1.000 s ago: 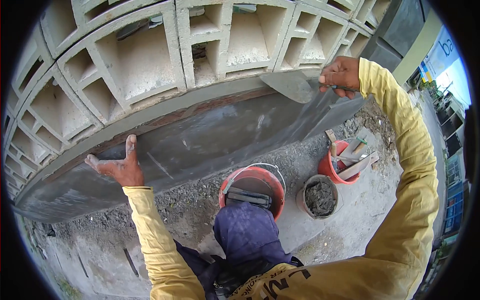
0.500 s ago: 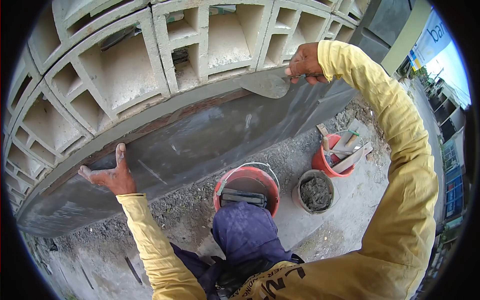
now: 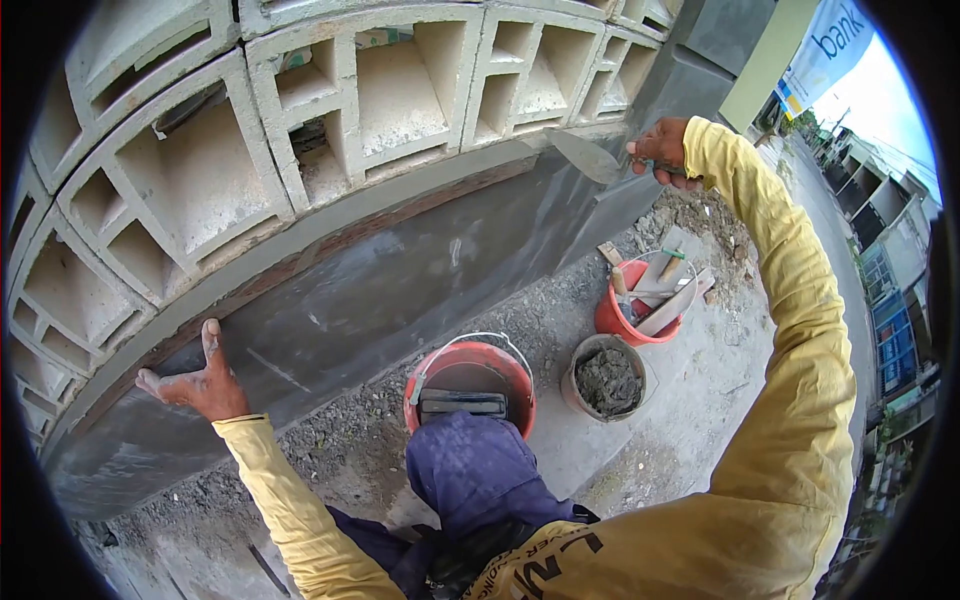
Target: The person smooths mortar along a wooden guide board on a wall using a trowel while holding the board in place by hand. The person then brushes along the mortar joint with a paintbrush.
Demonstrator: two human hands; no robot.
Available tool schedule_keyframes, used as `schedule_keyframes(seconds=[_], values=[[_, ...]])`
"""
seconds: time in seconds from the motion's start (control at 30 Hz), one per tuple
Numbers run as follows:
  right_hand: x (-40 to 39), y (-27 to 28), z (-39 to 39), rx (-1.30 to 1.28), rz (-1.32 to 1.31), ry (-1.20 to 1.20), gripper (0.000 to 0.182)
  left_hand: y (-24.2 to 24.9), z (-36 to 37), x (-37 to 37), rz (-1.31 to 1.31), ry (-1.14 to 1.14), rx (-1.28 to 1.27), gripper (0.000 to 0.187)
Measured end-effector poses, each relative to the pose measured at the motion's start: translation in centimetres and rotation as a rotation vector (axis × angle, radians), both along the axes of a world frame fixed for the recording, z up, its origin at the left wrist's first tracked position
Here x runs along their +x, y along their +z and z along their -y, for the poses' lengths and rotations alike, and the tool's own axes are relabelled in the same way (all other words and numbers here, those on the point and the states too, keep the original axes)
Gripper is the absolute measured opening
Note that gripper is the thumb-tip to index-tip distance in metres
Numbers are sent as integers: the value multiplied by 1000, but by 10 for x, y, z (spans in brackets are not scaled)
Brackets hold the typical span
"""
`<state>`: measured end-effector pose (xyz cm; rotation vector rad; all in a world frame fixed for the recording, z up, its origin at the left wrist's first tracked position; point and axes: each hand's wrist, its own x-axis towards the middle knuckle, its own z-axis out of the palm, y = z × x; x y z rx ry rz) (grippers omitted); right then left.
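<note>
My right hand (image 3: 662,152) grips the handle of a pointed trowel (image 3: 588,157), whose blade lies along the ledge at the top of the grey plastered wall (image 3: 400,270). The blade's tip points left, just under the pale vent blocks (image 3: 400,95). My left hand (image 3: 205,378) rests spread against the upper part of the wall farther left, thumb raised and fingers apart, holding nothing. Between the hands, a strip of exposed reddish brick (image 3: 400,208) runs below the smooth mortar ledge (image 3: 330,205).
A red bucket (image 3: 530,385) holding a dark float (image 3: 462,402) stands by my knee. Right of it are a bucket of wet mortar (image 3: 608,382) and a red bucket of tools (image 3: 640,330). Rubble (image 3: 345,435) lines the wall's foot. A street (image 3: 815,200) runs at far right.
My right hand and the trowel have moved right along the ledge, and the blade has turned. My left hand stays spread on the wall. The view has shifted slightly.
</note>
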<state>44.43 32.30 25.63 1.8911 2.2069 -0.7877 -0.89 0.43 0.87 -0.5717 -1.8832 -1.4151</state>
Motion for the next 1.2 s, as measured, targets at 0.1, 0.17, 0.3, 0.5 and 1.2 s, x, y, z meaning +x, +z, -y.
schedule_keyframes(seconds=[0.1, 0.17, 0.3, 0.5, 1.2], values=[[-6, 1, 37, -42, -63, 42, 35, 7, -2, 4, -33, -27, 27, 112], [-7, -1, 48, -66, -118, 44, 32, 8, -3, 3, -47, -6, 46, 111], [29, -47, 60, -200, -211, 71, 26, -6, 8, -20, -296, 264, -422, 111], [115, -190, 99, -216, 361, 231, 31, -72, 16, -94, -285, 176, -428, 74], [244, -519, 131, -135, 277, 106, 45, -84, 49, -148, -468, 195, -748, 60]])
